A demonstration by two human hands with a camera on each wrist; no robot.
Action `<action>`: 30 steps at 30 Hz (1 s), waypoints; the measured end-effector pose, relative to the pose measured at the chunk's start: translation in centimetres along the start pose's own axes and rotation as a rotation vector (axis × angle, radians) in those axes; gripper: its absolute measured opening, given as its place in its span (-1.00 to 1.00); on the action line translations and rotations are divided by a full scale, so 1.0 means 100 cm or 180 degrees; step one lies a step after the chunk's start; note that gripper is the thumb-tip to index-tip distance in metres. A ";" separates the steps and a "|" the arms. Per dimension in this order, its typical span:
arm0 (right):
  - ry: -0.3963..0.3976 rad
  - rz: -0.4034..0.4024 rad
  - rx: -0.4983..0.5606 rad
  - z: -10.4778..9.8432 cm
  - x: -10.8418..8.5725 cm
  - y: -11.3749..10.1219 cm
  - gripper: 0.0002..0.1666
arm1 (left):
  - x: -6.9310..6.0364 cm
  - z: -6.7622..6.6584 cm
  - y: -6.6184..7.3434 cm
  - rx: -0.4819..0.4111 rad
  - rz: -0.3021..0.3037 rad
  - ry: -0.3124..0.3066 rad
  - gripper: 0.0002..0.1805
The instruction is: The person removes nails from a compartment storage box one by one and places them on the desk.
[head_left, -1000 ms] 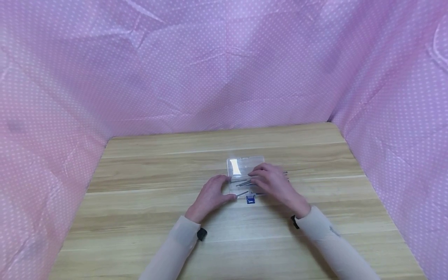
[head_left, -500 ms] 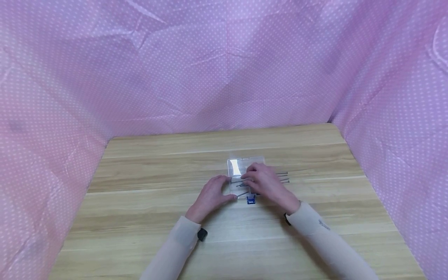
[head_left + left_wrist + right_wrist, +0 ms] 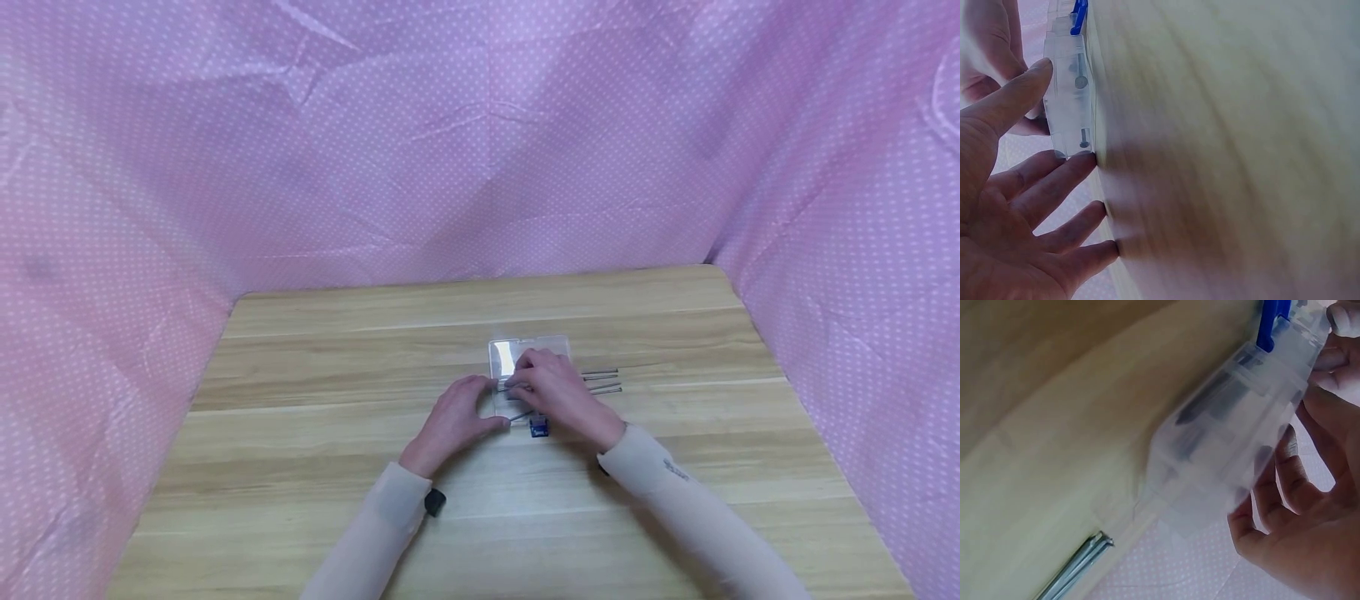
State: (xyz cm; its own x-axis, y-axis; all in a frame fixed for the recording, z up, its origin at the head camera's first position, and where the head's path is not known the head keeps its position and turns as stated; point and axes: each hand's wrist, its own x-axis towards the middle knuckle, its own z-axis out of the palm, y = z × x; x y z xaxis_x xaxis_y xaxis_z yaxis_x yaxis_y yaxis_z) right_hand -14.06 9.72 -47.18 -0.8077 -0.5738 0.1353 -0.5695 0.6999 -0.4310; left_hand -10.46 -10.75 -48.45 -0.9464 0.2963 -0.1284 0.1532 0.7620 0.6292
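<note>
A clear plastic box (image 3: 500, 410) with a blue latch (image 3: 539, 427) lies on the table, its lid (image 3: 504, 357) tipped open towards the back. My left hand (image 3: 456, 417) holds the box's left end, thumb at the near corner and fingertips at the far one. Through that end wall, the left wrist view shows nail heads (image 3: 1081, 82) inside. Over the box, my right hand (image 3: 557, 390) has its fingers bent, with the tips near the left end. In the right wrist view its fingers (image 3: 1291, 475) partly hide behind the box wall. Whether they pinch a nail is unclear.
Several loose metal nails (image 3: 602, 382) lie side by side on the wooden table (image 3: 337, 367), just right of the box. Pink dotted cloth (image 3: 420, 167) hangs around the back and sides of the table.
My right hand has moved left across the box, uncovering more of the loose nails at its right. The left hand and the box have stayed in place.
</note>
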 end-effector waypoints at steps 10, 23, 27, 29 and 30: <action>-0.0099 -0.0005 -0.0086 0.005 0.004 0.002 -0.88 | 0.000 0.000 -0.006 -0.0013 0.0098 0.0006 -0.26; -0.0337 -0.0100 -0.0092 0.005 0.009 0.006 -0.83 | 0.000 -0.004 -0.008 -0.0043 0.0119 -0.0129 -0.20; -0.0420 -0.0134 -0.0128 0.002 0.011 0.006 -0.82 | 0.001 -0.004 -0.008 -0.0033 0.0153 -0.0127 -0.22; -0.0468 -0.0158 -0.0121 0.001 0.011 0.006 -0.83 | 0.001 -0.004 -0.008 -0.0041 0.0139 -0.0123 -0.21; -0.0490 -0.0174 -0.0122 0.000 0.011 0.006 -0.83 | 0.001 -0.004 -0.008 -0.0044 0.0129 -0.0122 -0.21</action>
State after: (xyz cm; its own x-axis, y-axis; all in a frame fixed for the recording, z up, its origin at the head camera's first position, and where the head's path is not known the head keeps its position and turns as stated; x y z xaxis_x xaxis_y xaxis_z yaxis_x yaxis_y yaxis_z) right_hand -15.32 9.48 -47.30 -0.7442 -0.6677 0.0180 -0.6196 0.6800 -0.3919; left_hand -10.79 -11.56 -48.67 -0.9279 0.3487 -0.1319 0.1868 0.7410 0.6449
